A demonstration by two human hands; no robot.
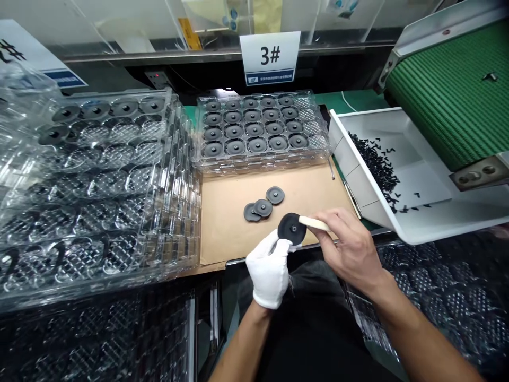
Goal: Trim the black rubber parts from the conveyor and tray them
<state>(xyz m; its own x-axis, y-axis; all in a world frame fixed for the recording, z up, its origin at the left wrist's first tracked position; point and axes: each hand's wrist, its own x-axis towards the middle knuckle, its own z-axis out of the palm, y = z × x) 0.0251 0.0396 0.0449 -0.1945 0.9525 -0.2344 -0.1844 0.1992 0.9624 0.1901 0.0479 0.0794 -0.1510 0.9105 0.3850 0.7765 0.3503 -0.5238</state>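
Note:
My left hand point(270, 270), in a white glove, grips a black round disc point(289, 233) with a small hub at its centre. Bare and closed, my right hand point(352, 244) pinches a cream-coloured flat strip point(314, 223), whose tip meets the disc's upper right edge. What the strip is made of I cannot make out. Just beyond, on the brown cardboard point(222, 233), lie three more discs: one dark disc point(275, 195) apart, another disc point(263, 207) overlapping a third disc point(250, 213).
A clear tray point(262, 159) filled with rows of discs stands behind the cardboard. Stacked clear trays point(175, 212) rise at left. To the right, a white bin point(421, 223) holds small black pieces point(374, 164) below a green conveyor belt point(457, 90). A "3#" sign point(270, 58) hangs behind.

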